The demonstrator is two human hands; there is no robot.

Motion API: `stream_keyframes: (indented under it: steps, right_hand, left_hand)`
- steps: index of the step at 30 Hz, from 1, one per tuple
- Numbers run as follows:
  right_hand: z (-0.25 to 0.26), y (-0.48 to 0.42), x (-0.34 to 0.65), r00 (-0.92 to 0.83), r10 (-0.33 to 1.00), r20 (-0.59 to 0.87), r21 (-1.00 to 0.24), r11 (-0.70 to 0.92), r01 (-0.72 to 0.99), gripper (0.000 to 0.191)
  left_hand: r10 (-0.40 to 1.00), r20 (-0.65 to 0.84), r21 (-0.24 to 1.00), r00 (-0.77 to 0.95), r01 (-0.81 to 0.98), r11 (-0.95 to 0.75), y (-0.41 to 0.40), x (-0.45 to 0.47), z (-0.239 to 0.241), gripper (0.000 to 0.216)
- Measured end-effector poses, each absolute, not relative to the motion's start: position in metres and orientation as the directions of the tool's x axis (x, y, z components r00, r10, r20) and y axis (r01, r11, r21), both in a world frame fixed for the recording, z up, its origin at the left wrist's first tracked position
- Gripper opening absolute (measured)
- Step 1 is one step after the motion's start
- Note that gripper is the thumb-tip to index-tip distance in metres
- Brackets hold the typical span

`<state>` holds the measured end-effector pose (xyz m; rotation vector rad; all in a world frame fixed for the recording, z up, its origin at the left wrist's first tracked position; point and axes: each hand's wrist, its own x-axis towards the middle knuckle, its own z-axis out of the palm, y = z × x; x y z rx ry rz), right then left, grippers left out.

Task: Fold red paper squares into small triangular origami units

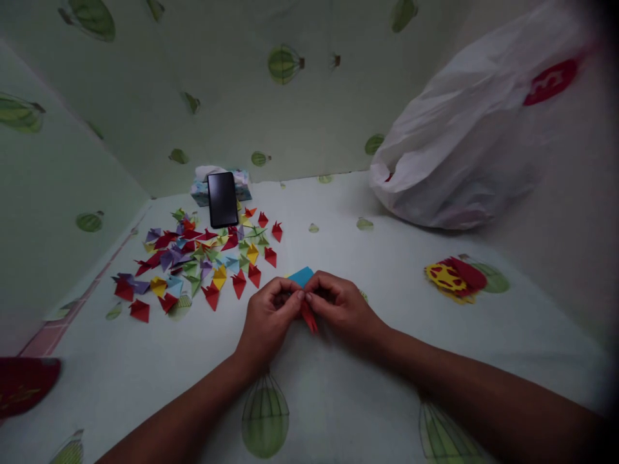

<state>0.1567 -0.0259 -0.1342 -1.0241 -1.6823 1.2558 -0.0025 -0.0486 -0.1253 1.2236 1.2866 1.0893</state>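
Between my hands is a small red folded paper piece [309,317], its split, pointed end sticking out downward below my thumbs. My left hand [273,312] pinches it from the left, and my right hand [341,306] pinches it from the right; both thumb tips meet over it. My fingers hide most of its upper part. Just behind my hands lies blue paper [302,276], with a thin yellow edge at its left. To the left spreads a pile of small origami pieces [193,254] in red, purple, green, yellow and blue.
A dark-screened phone [223,200] leans on a tissue box [243,185] behind the pile. At the back right stands a white plastic bag [435,161]. Yellow and red paper cutouts [449,278] lie at right. A dark red object [26,385] shows at the left edge.
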Motion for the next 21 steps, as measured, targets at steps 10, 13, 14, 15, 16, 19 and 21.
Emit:
stream_keyframes:
  steps: [10,13,14,15,16,19,21]
  right_hand:
    - [-0.1321,-0.0255,0.1563,-0.346,0.938,0.002,-1.000,-0.003,-0.013,0.016]
    - [-0.1326,-0.0254,0.1559,-0.344,0.939,-0.013,-0.999,-0.027,-0.034,0.016]
    - [-0.1326,-0.0255,0.1558,-0.344,0.939,-0.019,-0.999,-0.033,-0.035,0.016]
    - [-0.1326,-0.0256,0.1559,-0.343,0.939,-0.025,-0.999,-0.040,-0.035,0.016]
    - [-0.1326,-0.0257,0.1560,-0.343,0.939,-0.033,-0.998,-0.047,-0.032,0.015]
    - [-0.1323,-0.0261,0.1562,-0.346,0.938,-0.035,-0.999,-0.045,-0.021,0.015]
    - [-0.1324,-0.0261,0.1564,-0.352,0.935,-0.034,-0.999,-0.038,-0.006,0.015]
  left_hand:
    - [0.984,-0.154,0.986,0.086,-0.044,0.158,-0.0471,-0.0031,-0.1241,0.023]
    - [0.978,-0.187,0.978,0.091,-0.080,0.194,-0.0466,-0.0025,-0.1252,0.020]
    - [0.977,-0.194,0.976,0.094,-0.087,0.202,-0.0466,-0.0024,-0.1257,0.020]
    - [0.976,-0.197,0.974,0.096,-0.092,0.206,-0.0468,-0.0024,-0.1264,0.019]
    - [0.975,-0.198,0.974,0.098,-0.095,0.208,-0.0470,-0.0026,-0.1270,0.019]
    - [0.976,-0.196,0.974,0.096,-0.096,0.205,-0.0474,-0.0036,-0.1286,0.019]
    - [0.975,-0.204,0.973,0.090,-0.092,0.212,-0.0471,-0.0038,-0.1290,0.019]
